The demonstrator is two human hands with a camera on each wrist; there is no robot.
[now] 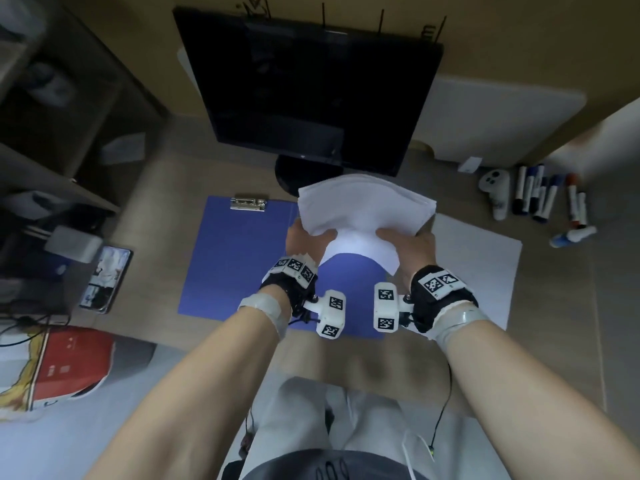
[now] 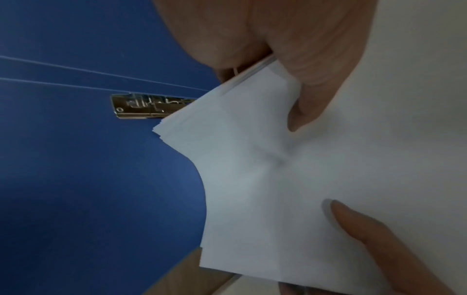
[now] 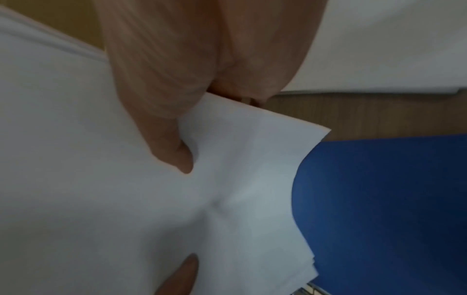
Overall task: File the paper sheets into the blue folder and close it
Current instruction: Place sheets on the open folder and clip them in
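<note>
Together, the left hand point(image 1: 304, 237) and right hand point(image 1: 408, 242) pinch a bowed stack of paper sheets point(image 1: 363, 209), thumbs on top, held above the open blue folder point(image 1: 235, 258) lying flat on the surface point(image 1: 156, 174), its metal clip point(image 1: 248, 204) at the far edge.

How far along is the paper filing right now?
Done: the blue folder lies open on the desk. In hand: the left hand and right hand hold the paper sheets above it. Left: seating them under the metal clip and closing the folder.

Paper sheets point(image 1: 367, 209) above open folder point(image 1: 235, 258) (monitor point(image 1: 311, 91) behind).
</note>
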